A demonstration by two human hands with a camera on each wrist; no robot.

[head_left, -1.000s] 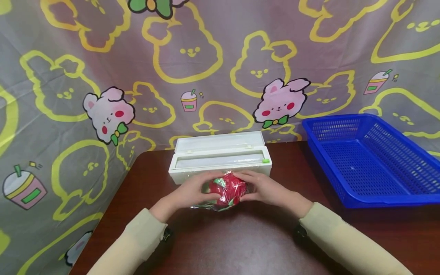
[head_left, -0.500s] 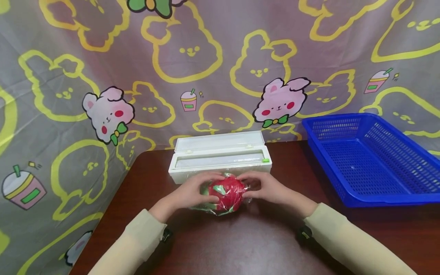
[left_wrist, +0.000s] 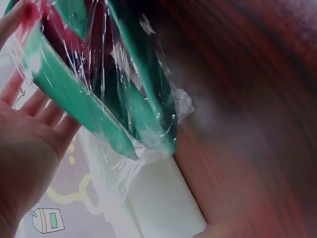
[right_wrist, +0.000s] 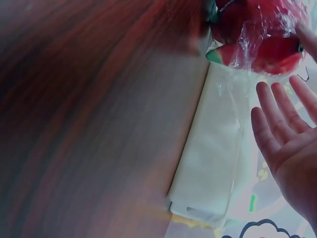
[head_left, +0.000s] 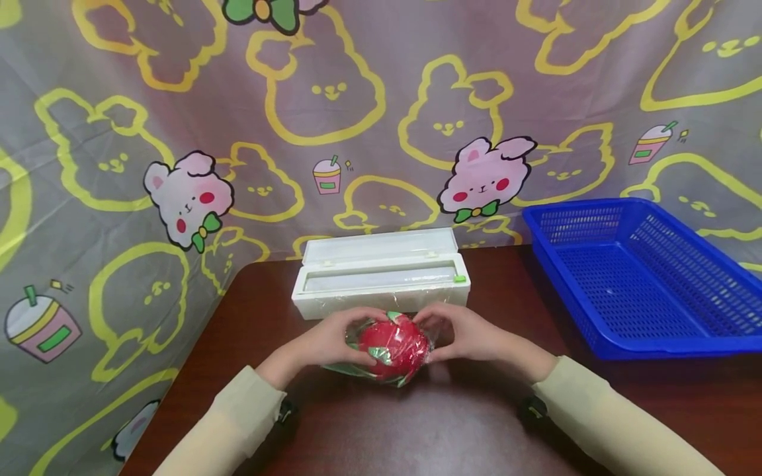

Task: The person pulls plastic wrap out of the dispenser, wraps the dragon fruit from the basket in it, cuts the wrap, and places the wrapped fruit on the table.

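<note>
A red dragon fruit (head_left: 400, 342) with green scales is wrapped in clear plastic film, close over the dark table, between both hands. The left hand (head_left: 330, 342) grips its left side, thumb toward the near face and fingers behind. At its right side, the right hand (head_left: 473, 336) holds it with thumb and forefinger at the film-covered skin. The other right fingers (right_wrist: 280, 116) spread loosely below it in the right wrist view. Loose film (left_wrist: 143, 153) bunches around the green scale tips in the left wrist view.
Behind the hands stands a white cling film dispenser (head_left: 381, 303), lid (head_left: 381, 246) raised, with a green slider (head_left: 460, 279) at its right end. A blue plastic basket (head_left: 667, 347) stands on the right of the brown table (head_left: 452, 430). A patterned curtain (head_left: 381, 66) hangs behind.
The wrapped dragon fruit has come a little nearer the body and turned, its green scale moving from the top to the near face. Both hands have shifted slightly with it.
</note>
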